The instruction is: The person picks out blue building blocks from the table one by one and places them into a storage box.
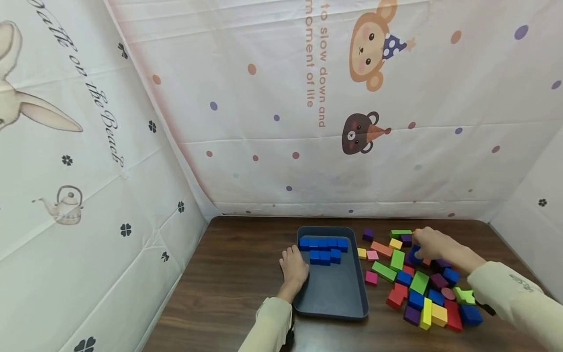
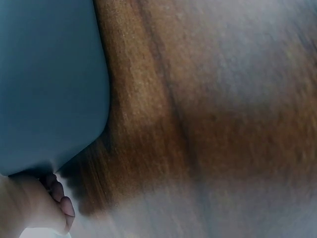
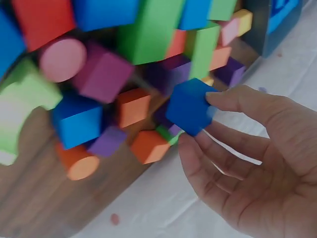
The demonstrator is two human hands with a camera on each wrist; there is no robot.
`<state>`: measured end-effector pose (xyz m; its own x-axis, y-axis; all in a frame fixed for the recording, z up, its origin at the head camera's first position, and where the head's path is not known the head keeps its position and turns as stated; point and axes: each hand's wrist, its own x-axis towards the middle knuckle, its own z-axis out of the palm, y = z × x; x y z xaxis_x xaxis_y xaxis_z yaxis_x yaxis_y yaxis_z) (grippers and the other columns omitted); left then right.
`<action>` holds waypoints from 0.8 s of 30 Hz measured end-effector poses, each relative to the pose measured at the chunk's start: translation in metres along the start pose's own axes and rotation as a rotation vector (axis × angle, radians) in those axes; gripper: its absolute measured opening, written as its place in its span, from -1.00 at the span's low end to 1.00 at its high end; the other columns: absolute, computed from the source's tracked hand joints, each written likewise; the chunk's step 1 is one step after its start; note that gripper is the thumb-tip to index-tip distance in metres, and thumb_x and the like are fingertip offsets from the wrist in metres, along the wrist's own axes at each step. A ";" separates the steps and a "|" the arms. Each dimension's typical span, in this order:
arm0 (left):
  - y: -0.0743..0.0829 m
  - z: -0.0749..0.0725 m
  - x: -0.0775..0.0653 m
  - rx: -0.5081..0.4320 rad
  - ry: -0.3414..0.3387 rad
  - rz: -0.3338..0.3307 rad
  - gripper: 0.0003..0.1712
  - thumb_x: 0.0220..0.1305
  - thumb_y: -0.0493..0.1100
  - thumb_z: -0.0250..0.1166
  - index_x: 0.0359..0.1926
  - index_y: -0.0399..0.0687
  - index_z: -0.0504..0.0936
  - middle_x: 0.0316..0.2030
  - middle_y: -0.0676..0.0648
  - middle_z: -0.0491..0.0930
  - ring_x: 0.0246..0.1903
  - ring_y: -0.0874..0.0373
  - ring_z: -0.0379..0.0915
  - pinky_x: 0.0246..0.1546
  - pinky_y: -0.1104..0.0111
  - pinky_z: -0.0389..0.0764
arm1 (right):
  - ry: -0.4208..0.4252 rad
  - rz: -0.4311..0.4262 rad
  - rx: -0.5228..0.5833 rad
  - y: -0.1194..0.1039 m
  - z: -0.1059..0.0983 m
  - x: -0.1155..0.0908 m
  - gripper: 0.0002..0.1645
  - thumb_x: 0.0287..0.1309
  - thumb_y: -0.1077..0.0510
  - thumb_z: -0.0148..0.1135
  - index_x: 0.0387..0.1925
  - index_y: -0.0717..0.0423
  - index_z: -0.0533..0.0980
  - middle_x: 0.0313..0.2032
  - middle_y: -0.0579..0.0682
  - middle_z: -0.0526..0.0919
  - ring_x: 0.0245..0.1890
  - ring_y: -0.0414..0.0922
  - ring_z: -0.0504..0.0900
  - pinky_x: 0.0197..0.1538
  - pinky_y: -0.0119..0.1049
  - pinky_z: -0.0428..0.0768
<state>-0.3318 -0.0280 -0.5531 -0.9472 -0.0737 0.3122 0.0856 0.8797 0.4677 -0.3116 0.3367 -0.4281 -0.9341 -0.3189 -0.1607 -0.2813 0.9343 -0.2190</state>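
Observation:
A dark grey tray [image 1: 332,293] holds two rows of blue blocks [image 1: 323,243], the back row longer and the front one of 3. Beside the tray's left rim lies my left hand [image 1: 293,268], fingers relaxed and right at the edge; in the left wrist view the hand [image 2: 42,206] shows low by the tray corner. Over the far part of a pile of coloured blocks, my right hand [image 1: 433,243] pinches a blue block [image 3: 189,106] between thumb and fingertips. Most of that block is hidden behind the fingers in the head view.
Right of the tray spread many loose blocks: a green block [image 1: 384,272], a red block [image 1: 453,315], a yellow block [image 1: 425,314], and more blue blocks [image 1: 471,315] among them. A printed white cloth [image 1: 272,181] hangs behind the brown wooden table [image 1: 220,278].

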 end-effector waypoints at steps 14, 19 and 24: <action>0.000 -0.003 0.002 0.004 -0.018 -0.008 -0.57 0.10 -0.33 0.46 -0.03 -0.34 0.52 -0.14 -0.27 0.57 -0.08 -0.16 0.42 -0.04 -0.03 0.46 | 0.173 -0.240 0.018 -0.091 0.011 0.032 -0.63 0.02 0.29 0.47 -0.11 0.39 0.64 -0.23 0.19 0.69 -0.26 0.00 0.66 -0.23 -0.11 0.70; -0.001 0.001 0.002 -0.007 -0.019 -0.009 -0.56 0.10 -0.34 0.45 0.00 -0.33 0.52 -0.11 -0.27 0.58 -0.05 -0.18 0.43 -0.02 -0.05 0.46 | 0.225 -0.324 0.019 -0.111 0.023 0.044 -0.73 0.02 0.32 0.45 -0.18 0.35 0.67 -0.26 0.14 0.70 -0.27 -0.02 0.69 -0.26 -0.18 0.71; 0.000 0.002 0.002 -0.005 -0.025 -0.028 -0.56 0.10 -0.33 0.46 0.00 -0.31 0.53 -0.11 -0.26 0.58 -0.05 -0.15 0.43 -0.01 -0.04 0.45 | 0.257 -0.353 -0.005 -0.122 0.038 0.056 -0.70 0.02 0.34 0.46 -0.16 0.41 0.66 -0.22 0.23 0.71 -0.22 0.07 0.74 -0.20 -0.12 0.74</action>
<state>-0.3345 -0.0270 -0.5540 -0.9566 -0.0865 0.2782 0.0605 0.8751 0.4801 -0.3209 0.1985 -0.4470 -0.8046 -0.5695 0.1685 -0.5938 0.7761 -0.2124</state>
